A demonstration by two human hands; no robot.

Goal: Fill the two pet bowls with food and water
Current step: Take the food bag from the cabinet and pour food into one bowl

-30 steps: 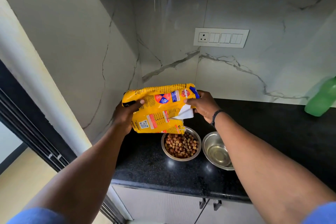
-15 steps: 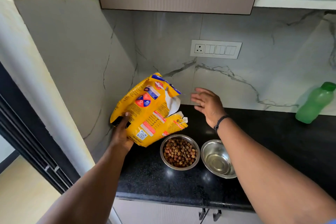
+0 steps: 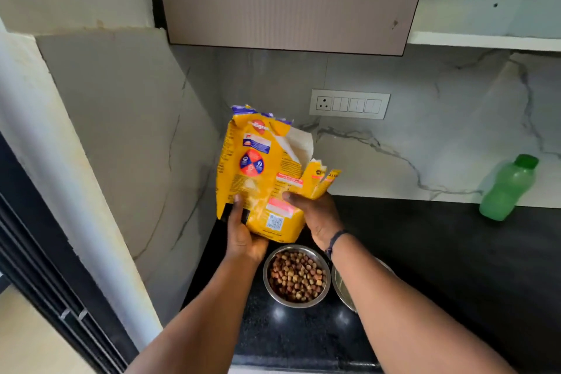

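Torn yellow food bag (image 3: 261,173) now upright above the black table (image 3: 440,252), at 11 o'clock from the kibble-filled bowl (image 3: 296,276). Left hand (image 3: 243,234) clasps it; right hand (image 3: 318,215) has rejoined, gripping it.

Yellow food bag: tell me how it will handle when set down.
The yellow food bag looks floppy: its torn top flaps droop. It probably slumps or tips unless leaned on the wall. Both the left hand and right hand support it.

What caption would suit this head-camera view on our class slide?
Both hands, left and right, hold a yellow pet-food bag upright behind a kibble-filled steel bowl.
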